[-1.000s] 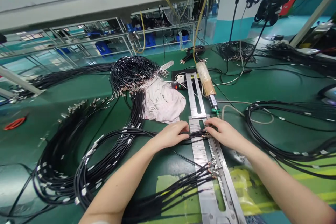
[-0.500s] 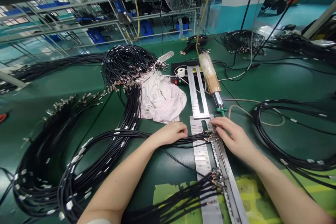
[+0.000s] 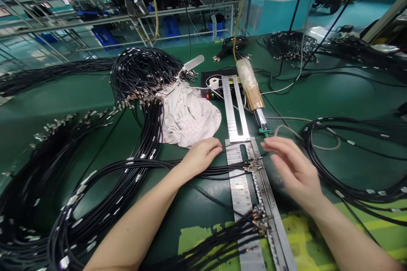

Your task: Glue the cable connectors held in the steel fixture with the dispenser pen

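Note:
My left hand [image 3: 205, 155] is closed, its fingers curled and thumb pressed in, just above a bundle of black cables [image 3: 219, 171]. Whatever is inside those fingers is hidden. The bundle's metal-tipped ends lie across a slotted metal fixture [image 3: 238, 186] and meet its rail [image 3: 275, 216]. To the right of the rail, my right hand [image 3: 295, 169] hovers with thumb and fingers apart and nothing visible between them. Just beyond its fingertips is the green end of a wrapped tool [image 3: 249, 82]. A second group of black cables [image 3: 219, 239] has its ends on the rail's nearer part.
A pale cloth [image 3: 190, 114] lies beside a large cable heap [image 3: 143, 70]. Behind the fixture sit a black control box [image 3: 208, 94] and a small lamp [image 3: 193, 63]. Coiled cables [image 3: 313, 156] are at the right, with further cable bundles [image 3: 289, 46] at the back.
My right hand has drawn back to the right, off the rail, and its fingers have spread. My left hand has lifted slightly from the cable bundle. The view has shifted a little.

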`<state>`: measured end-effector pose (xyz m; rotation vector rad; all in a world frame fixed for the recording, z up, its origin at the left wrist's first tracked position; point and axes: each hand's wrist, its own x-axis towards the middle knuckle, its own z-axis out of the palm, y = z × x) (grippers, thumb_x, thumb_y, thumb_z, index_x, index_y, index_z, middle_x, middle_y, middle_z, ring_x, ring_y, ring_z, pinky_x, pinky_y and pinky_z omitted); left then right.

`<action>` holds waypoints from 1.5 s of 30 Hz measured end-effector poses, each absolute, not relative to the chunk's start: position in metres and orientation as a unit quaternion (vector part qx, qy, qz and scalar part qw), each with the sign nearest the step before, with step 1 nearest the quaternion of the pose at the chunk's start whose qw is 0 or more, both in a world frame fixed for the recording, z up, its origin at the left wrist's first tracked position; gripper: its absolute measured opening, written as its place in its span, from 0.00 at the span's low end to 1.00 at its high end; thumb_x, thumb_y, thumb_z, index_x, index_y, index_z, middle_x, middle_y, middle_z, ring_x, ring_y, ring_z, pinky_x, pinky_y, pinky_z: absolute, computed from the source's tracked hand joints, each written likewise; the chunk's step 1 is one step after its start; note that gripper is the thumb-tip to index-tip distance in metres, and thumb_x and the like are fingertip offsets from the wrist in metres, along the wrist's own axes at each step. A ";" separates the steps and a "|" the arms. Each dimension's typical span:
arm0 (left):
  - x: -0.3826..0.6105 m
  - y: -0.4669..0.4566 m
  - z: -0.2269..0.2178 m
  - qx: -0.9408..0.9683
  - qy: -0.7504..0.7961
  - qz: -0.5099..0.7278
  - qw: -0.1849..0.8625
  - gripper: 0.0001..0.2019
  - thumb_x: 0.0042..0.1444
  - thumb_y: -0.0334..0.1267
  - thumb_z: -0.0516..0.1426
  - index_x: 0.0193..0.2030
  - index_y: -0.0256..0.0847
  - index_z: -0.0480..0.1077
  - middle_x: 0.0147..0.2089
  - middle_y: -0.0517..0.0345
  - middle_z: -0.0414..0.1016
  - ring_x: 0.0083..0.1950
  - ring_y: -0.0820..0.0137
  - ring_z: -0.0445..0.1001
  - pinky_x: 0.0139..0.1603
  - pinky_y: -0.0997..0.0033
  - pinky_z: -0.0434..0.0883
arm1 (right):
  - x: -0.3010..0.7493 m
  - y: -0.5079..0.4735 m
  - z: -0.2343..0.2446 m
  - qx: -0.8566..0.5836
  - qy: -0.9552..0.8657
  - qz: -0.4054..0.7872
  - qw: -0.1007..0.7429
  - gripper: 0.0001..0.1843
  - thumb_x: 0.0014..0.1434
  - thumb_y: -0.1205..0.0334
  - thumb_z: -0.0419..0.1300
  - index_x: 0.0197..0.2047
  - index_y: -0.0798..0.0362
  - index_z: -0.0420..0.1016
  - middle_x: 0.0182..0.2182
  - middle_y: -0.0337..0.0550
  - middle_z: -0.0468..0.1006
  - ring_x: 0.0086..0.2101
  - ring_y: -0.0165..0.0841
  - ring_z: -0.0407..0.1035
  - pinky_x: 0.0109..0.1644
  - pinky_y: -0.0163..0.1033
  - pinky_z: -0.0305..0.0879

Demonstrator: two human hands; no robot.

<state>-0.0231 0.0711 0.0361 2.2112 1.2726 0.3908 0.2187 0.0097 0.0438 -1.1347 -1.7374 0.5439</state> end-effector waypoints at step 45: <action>-0.020 0.063 0.032 0.916 0.400 -0.011 0.031 0.20 0.58 0.26 0.48 0.53 0.50 0.68 0.43 0.56 0.68 0.44 0.64 0.64 0.39 0.67 0.63 | 0.188 0.041 0.021 -0.472 -0.874 -0.034 0.110 0.13 0.64 0.62 0.49 0.41 0.55 0.74 0.38 0.47 0.74 0.42 0.39 0.63 0.39 0.42 0.54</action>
